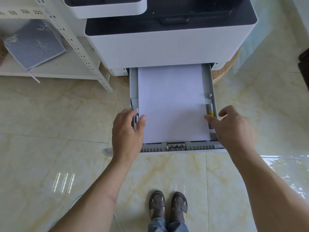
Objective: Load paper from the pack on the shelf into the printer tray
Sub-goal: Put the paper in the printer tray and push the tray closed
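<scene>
Paper stack (pixel 172 102) lies flat in the pulled-out printer tray (pixel 212 84), long axis running 12 to 6 o'clock, far short edge tucked under the printer (pixel 167 46) body, near short edge toward the person; stack plain white, top sheet smooth, edges squared between the grey side guides; tray itself grey, ribbed along its near lip, projecting from the printer base toward 6 o'clock over the marbled tile floor (pixel 50 148); left hand (pixel 127 133) sits at the stack's 8 o'clock corner, fingers loosely spread and curled over the left tray wall, thumb tip resting on the paper's left margin, nothing gripped; right hand (pixel 234 128) at the stack's 4 o'clock corner, half open, thumb tip touching the paper's right edge, fingers curled above the right wall beside a small yellow tab (pixel 211 112), holding nothing; both hands flank the near end of the stack; metal shelf (pixel 80 52) stands at 10 o'clock, a grey-blue wrapped pack (pixel 35 44) leaning on it; sandalled feet (pixel 168 205) at 6 o'clock.
</scene>
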